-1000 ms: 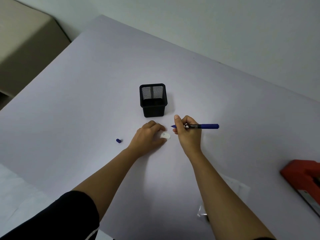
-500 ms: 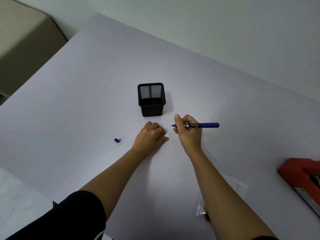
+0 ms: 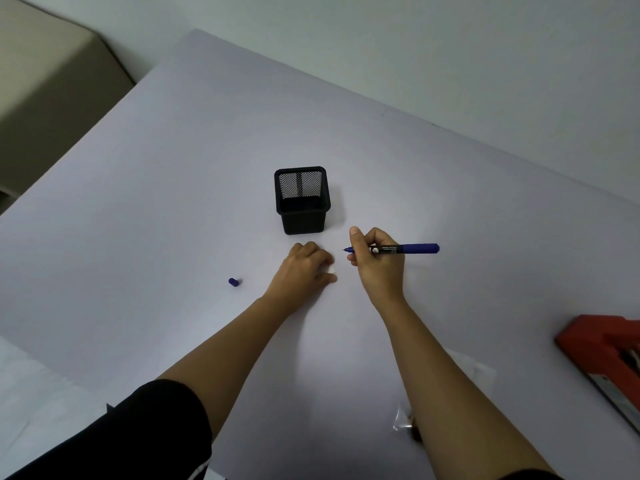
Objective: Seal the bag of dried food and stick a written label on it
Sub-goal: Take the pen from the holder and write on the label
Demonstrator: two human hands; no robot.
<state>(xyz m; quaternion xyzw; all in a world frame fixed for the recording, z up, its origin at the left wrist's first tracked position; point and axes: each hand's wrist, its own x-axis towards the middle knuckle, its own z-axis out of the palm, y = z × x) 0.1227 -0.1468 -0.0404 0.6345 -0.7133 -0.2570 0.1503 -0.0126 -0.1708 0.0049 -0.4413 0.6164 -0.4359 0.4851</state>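
Note:
My right hand holds an uncapped blue marker level above the table, its tip pointing left. My left hand lies palm down on the table with its fingers curled over a small white label; only a corner of the label shows. The marker's blue cap lies on the table to the left of my left hand. A clear plastic bag with dark dried food lies near me on the right, mostly hidden under my right forearm.
A black mesh pen holder stands just beyond my hands. A red sealing device sits at the right edge of the light table. A beige cabinet stands past the table's far left corner.
My left hand has closed further over the label, so less of it shows than a second ago. My right hand and the marker have stayed in about the same place.

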